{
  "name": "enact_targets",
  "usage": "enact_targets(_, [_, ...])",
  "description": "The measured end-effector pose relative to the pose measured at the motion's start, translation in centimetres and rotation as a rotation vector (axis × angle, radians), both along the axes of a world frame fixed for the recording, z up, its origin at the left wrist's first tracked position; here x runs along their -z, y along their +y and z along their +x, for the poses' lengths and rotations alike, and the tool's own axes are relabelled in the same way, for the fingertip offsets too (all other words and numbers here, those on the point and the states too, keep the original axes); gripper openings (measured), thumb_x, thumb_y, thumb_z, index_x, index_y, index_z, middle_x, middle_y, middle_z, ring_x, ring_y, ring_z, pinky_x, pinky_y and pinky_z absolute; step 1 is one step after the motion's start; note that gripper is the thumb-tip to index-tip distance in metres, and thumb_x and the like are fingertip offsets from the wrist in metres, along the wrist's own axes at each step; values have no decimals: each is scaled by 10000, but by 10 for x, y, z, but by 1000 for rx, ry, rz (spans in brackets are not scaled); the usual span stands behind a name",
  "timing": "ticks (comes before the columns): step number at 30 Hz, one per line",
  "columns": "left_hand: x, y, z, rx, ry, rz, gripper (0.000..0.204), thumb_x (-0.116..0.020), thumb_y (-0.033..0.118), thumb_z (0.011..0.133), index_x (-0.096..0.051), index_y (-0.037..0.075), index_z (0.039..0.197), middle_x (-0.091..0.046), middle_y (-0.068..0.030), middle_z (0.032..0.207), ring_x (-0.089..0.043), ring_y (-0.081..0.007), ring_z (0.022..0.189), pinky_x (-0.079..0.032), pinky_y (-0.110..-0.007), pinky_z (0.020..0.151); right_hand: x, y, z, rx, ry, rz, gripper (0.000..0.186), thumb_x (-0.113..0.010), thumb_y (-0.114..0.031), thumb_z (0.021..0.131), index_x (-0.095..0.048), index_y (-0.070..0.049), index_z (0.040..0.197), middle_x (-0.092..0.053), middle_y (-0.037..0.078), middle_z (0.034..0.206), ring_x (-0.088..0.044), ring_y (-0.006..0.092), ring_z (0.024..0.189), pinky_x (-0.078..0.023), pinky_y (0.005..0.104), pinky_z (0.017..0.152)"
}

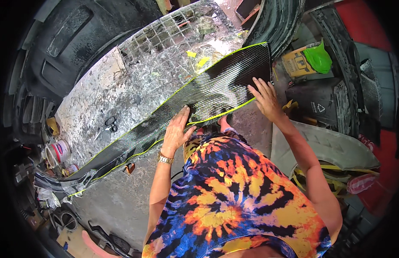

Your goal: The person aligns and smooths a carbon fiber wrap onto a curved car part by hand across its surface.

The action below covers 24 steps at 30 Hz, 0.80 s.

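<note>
A sheet of black weave, edged in yellow, is laid slantwise along the near side of the counter, its narrow end to the near left and its broad end to the far right. What it is borne by underneath cannot be told. By the left hand, the near edge is covered around the middle of the sheet—fingers together, thumb held out, nothing clamped. By the right hand, the broad end is touched with fingers slightly parted. The hands are probably set well apart so that so long and limp a piece can be kept flat and steady. Most of the sheet is thus found to the left of and beyond the hands. The scissors are left on the counter, past the far edge of the sheet—perhaps so that the weave is not snagged.
</note>
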<state>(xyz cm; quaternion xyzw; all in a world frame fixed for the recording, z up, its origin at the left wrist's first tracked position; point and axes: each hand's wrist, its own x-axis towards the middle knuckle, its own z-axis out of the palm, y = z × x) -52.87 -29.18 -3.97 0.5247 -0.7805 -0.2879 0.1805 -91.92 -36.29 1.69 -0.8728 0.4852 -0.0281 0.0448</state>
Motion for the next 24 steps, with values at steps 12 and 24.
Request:
enact_targets(12, [3,4,-2,12,-123,-19,875,-703,349,854,-284,76,1573,-314,-143,1623,-365,-346,1454,-291,-456,1202,-37,-37,4,-157,-93,-143,258,-707,-96,828,-699,-63,1084,-567,88,1386,-519,265,1290,-370,454,1122])
enact_targets(24, [-7,-9,0,35,-71,-14,889,-728,321,819,-310,49,1556,-382,-172,1573,-406,-355,1417,-344,-448,1170,-100,-121,53,-351,-78,7,123,-634,-196,894,-644,-74,885,-629,72,885,-624,277,910,-475,405,830])
